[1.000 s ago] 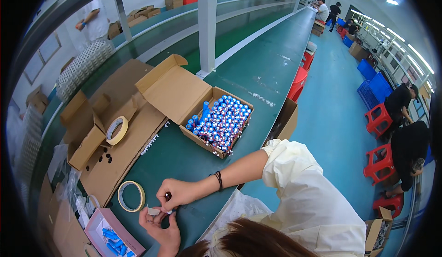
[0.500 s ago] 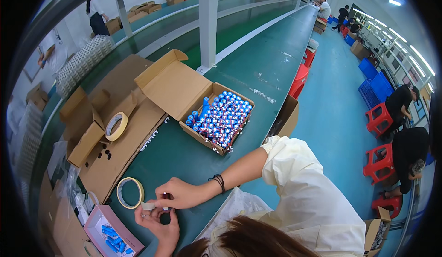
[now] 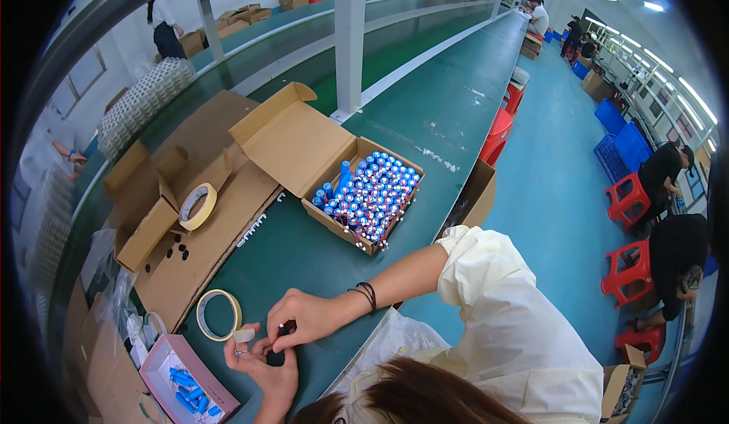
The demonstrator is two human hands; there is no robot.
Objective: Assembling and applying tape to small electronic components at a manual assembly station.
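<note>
Over the green bench, my left hand (image 3: 267,374) and my right hand (image 3: 310,319) meet, fingertips together. A short strip of pale tape (image 3: 244,336) clings to a left fingertip. My right thumb and fingers pinch close beside the left ones, with a small dark thing between them, too hidden to name. The left fingers are curled and what they hold is covered. Beside the left fingers lies a roll of masking tape (image 3: 237,311). A pink box (image 3: 156,363) at lower left contains several blue battery cells (image 3: 184,382).
An open cardboard box (image 3: 285,131) of blue wired cells (image 3: 372,196) stands ahead. Another tape roll (image 3: 209,210) rests against a cardboard tray (image 3: 144,234) on flattened cardboard at left. A metal post (image 3: 349,44) rises from the bench. Red stools (image 3: 497,135) line its right edge.
My right hand has drawn slightly away from the tape strip, which stays on the left fingertip. The right fingers now pinch nearer the left thumb. The view has shifted slightly.
</note>
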